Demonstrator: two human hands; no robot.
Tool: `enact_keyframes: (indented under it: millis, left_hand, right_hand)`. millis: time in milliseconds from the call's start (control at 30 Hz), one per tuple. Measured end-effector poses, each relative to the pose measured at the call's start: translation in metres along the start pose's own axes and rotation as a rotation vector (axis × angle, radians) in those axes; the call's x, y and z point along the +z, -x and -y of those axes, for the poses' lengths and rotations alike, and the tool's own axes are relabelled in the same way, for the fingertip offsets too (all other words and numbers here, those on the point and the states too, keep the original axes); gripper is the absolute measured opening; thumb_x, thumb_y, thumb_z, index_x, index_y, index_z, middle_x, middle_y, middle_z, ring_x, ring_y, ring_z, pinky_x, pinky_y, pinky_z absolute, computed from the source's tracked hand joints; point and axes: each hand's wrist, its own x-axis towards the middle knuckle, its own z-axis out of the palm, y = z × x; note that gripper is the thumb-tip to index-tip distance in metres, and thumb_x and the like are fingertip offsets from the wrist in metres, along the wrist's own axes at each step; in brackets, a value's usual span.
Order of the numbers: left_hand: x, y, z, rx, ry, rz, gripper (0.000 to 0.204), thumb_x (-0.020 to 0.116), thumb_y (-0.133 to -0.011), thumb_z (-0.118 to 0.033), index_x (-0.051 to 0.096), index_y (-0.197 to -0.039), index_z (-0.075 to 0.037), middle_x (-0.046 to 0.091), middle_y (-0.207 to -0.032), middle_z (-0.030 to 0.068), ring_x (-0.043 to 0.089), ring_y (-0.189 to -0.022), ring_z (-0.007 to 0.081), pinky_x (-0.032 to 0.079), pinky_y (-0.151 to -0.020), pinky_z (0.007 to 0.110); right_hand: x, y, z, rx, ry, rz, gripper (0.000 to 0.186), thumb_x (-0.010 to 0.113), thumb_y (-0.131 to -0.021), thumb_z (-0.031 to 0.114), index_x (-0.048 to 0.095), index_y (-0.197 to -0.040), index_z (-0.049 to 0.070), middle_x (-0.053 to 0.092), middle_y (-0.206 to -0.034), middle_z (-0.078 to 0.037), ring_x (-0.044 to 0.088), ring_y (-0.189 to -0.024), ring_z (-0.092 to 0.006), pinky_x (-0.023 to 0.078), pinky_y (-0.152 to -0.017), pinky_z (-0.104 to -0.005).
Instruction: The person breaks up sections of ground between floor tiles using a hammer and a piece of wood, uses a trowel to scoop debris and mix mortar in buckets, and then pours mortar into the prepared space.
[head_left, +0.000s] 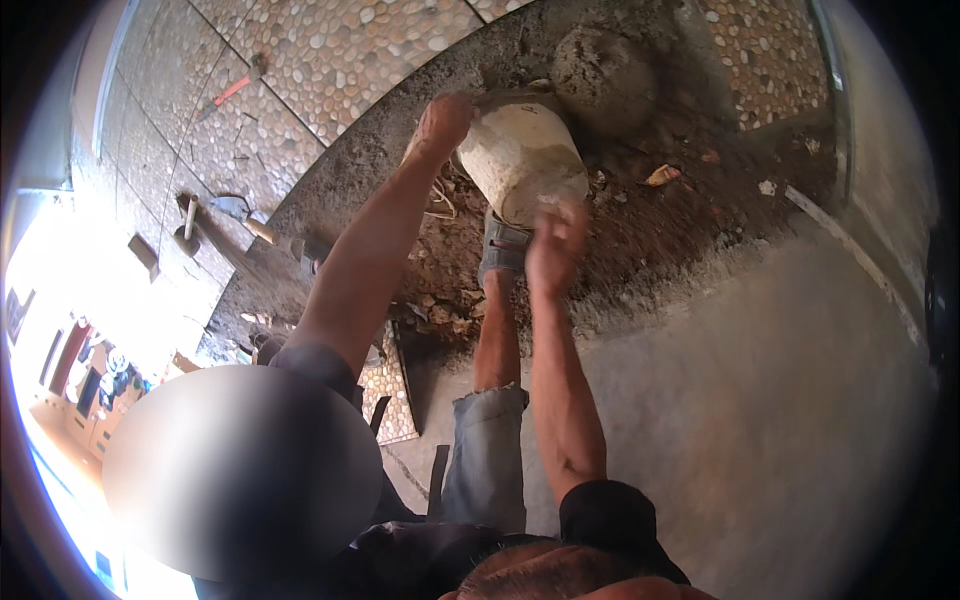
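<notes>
A dirty off-white bucket (525,160) lies tipped over rough ground, its mouth facing away from me and its base toward me. At the far left of its rim, my left hand (440,127) has its fingers curled round the edge. By the base is my right hand (556,245), smeared by motion, so its fingers cannot be made out. A rounded heap of grey mortar (603,80) sits just beyond the bucket's mouth to the right. My shoe (503,248) is on the dirt below the bucket.
Pebble-patterned tiles (330,60) cover the far left, with a red-handled hammer (232,92), a mallet (187,228) and a wooden-handled trowel (258,230) on them. Loose soil and debris (690,200) border a smooth concrete floor (740,400). A thin strip (850,250) lies at right.
</notes>
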Motion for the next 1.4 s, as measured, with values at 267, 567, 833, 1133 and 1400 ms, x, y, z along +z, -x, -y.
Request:
enact_keyframes:
  millis: [267,567,833,1133,1400]
  left_hand:
    - [0.004,-0.011,0.008,-0.186,0.159,-0.043,0.026,0.066,-0.075,-0.033,0.07,-0.089,-0.012,0.066,-0.085,0.0129,0.064,-0.085,0.03,0.048,-0.076,0.041]
    - [-0.02,-0.002,0.034,-0.161,0.215,0.026,0.032,0.068,-0.077,-0.036,0.069,-0.093,-0.009,0.067,-0.088,0.0113,0.062,-0.082,0.0258,0.047,-0.075,0.039]
    - [-0.007,0.057,0.004,-0.288,0.709,0.138,0.035,0.068,-0.082,-0.03,0.064,-0.103,-0.003,0.066,-0.091,0.0098,0.061,-0.078,0.0171,0.048,-0.071,0.034]
    - [-0.048,0.146,-0.247,-0.138,1.182,0.214,0.02,0.069,-0.082,-0.022,0.066,-0.09,-0.004,0.063,-0.081,0.0039,0.057,-0.074,0.0131,0.048,-0.07,0.031]
    - [0.033,0.115,-0.304,-0.078,1.174,0.172,0.031,0.068,-0.083,-0.028,0.063,-0.093,0.001,0.064,-0.082,0.0049,0.055,-0.077,0.0112,0.046,-0.068,0.029]
  right_hand:
    - [0.004,-0.04,-0.068,0.45,-0.5,-0.035,0.067,0.044,-0.094,0.041,0.009,-0.144,0.011,0.019,-0.146,-0.017,0.02,-0.136,-0.0317,0.021,-0.11,-0.0486]
    - [0.034,0.02,-0.016,0.25,-0.352,-0.081,0.067,0.043,-0.094,0.039,0.012,-0.143,0.006,0.029,-0.137,-0.023,0.031,-0.129,-0.033,0.026,-0.107,-0.0478]
    - [-0.056,-0.013,0.038,-0.135,0.158,-0.157,0.071,0.049,-0.089,0.042,0.023,-0.142,0.003,0.026,-0.135,-0.02,0.03,-0.127,-0.0314,0.028,-0.104,-0.0434]
    - [-0.28,0.04,0.084,-0.687,0.272,-0.643,0.054,0.045,-0.091,0.026,0.033,-0.136,0.0,0.033,-0.138,-0.02,0.039,-0.125,-0.0325,0.034,-0.103,-0.0434]
    - [-0.288,-0.069,-0.02,0.0,-0.049,-0.673,0.047,0.042,-0.093,0.03,0.035,-0.134,0.008,0.039,-0.132,-0.014,0.04,-0.122,-0.0298,0.034,-0.099,-0.0427]
